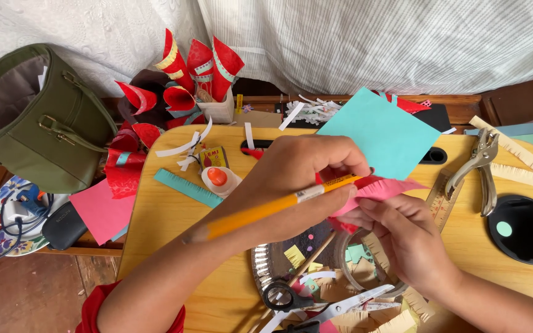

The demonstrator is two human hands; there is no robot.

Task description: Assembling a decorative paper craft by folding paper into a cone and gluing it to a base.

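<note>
My left hand [306, 166] grips a yellow-orange pencil [266, 208] that slants down to the left, and pinches the edge of a pink fringed paper strip [385, 189]. My right hand [402, 237] holds the same pink strip from below, fingers curled under it. A turquoise paper sheet [382, 131] lies just behind both hands. Below them sit a roll of clear tape [354, 262] and a silver foil tray [266, 264] with paper scraps. Black-handled scissors [316, 302] lie at the bottom edge.
The yellow lap table [168, 228] carries a metal hole punch [482, 168], a wooden ruler [444, 202], a teal ruler [187, 187], a glue bottle [217, 177] and a black cup recess [525, 231]. Red paper cones [198, 65] stand behind; a green bag [32, 114] sits at left.
</note>
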